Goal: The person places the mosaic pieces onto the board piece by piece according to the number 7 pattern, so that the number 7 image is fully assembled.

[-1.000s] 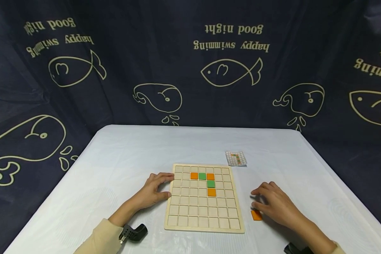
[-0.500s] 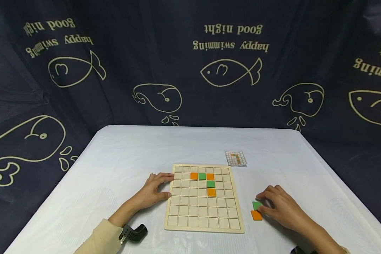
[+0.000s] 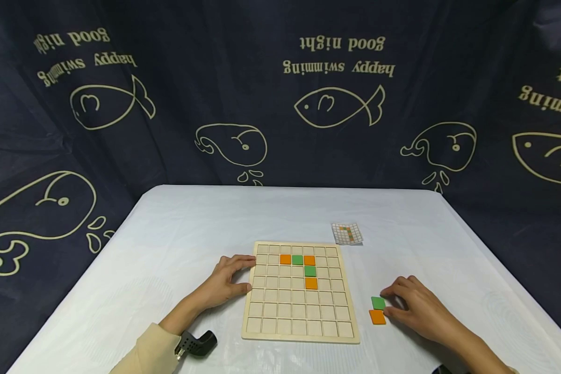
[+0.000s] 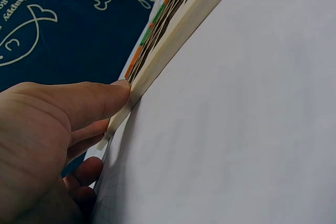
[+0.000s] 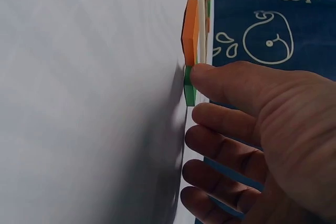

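A wooden grid board (image 3: 284,296) lies on the table, with orange and green square tiles set in some cells of its upper half. My left hand (image 3: 223,283) rests at its left edge, fingertips and thumb touching the rim (image 4: 173,40). To the right of the board, a loose green tile (image 3: 378,303) lies just above a loose orange tile (image 3: 377,317), their edges close together. My right hand (image 3: 416,309) is right beside both, thumb and fingers apart and loosely bent around nothing. In the right wrist view the thumb overlaps the green tile (image 5: 189,95).
A small pattern card (image 3: 347,234) with a coloured grid lies beyond the board's upper right corner. The white-covered table (image 3: 205,213) ends at a dark cloth (image 3: 280,150) printed with fish and whales. A black wrist device (image 3: 198,343) sits by the left sleeve.
My right hand has come down and slightly right. The green tile now shows above the loose orange one, and the fingers have drawn away from it. The left hand stays put.
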Available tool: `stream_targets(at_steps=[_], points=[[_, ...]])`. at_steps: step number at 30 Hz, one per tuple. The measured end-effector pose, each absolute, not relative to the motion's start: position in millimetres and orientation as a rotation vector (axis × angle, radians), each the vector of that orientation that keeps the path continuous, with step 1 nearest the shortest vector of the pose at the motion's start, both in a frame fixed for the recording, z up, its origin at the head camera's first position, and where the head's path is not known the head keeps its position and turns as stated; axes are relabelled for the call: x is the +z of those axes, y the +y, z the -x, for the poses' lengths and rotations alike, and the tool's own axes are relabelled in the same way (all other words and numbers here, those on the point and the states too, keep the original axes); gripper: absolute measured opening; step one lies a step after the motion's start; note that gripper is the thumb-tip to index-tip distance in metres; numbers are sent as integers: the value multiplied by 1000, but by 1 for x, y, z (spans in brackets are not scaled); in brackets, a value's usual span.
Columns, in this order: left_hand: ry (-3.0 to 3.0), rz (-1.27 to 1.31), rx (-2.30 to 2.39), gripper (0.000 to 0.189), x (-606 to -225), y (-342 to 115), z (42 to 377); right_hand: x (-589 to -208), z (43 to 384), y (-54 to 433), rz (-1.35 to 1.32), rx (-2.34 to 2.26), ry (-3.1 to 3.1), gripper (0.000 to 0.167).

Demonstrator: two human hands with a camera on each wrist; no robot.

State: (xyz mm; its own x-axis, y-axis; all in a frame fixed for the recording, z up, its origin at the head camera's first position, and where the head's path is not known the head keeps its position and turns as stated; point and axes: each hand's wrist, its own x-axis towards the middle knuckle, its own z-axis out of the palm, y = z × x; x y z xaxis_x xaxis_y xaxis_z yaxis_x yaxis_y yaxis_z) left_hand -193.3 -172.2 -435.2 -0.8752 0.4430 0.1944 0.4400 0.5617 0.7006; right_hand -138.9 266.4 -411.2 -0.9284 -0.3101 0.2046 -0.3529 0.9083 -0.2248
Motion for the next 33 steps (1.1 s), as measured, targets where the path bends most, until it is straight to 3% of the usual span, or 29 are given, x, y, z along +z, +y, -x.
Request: stream_targets(at_steps=[33], points=[[2769,-761,1240,54,-436,-171,193,-415,140,269,-572,388,-2883,22]])
